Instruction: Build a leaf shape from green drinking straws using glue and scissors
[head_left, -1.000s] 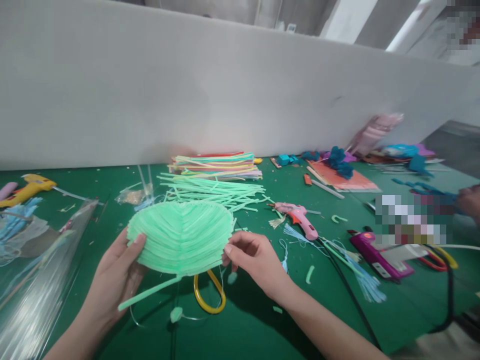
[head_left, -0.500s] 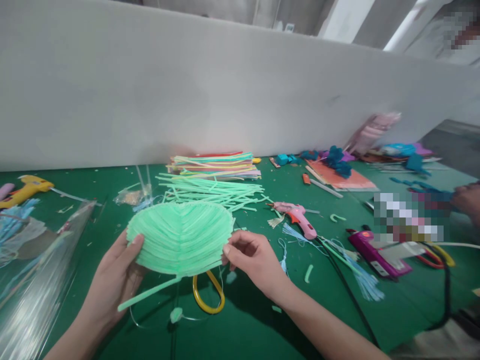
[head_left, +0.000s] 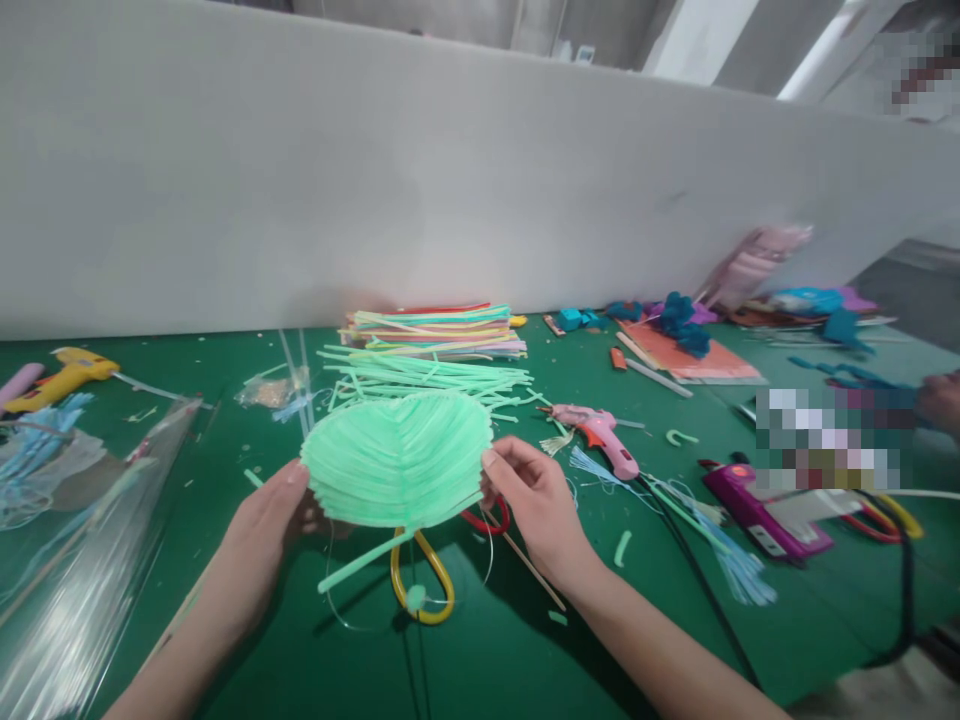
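Note:
In front of me is a mint-green leaf (head_left: 397, 460) built from rows of fuzzy pipe cleaners, with a short stem pointing down to the left. My left hand (head_left: 255, 540) grips its left edge, thumb on the near side and the other fingers partly hidden. At the opposite edge, my right hand (head_left: 536, 510) pinches the rim between thumb and fingers. Clear thread hangs below the leaf with a small green tuft (head_left: 416, 598) on it. Scissors (head_left: 448, 580) with a yellow and a red handle lie beneath, their blades hidden.
Behind the leaf lie loose green pipe cleaners (head_left: 442, 378) and a multicoloured bundle (head_left: 435, 333). A pink glue gun (head_left: 600, 432) with a black cord lies right; a yellow glue gun (head_left: 71, 375) and plastic sheeting (head_left: 97, 570) are left. A co-worker's hand (head_left: 937, 400) is far right.
The leaf has shifted right and slightly up, and looks tilted flatter. Both hands moved with it. The green tuft swung right, and the scissors' red handle now shows.

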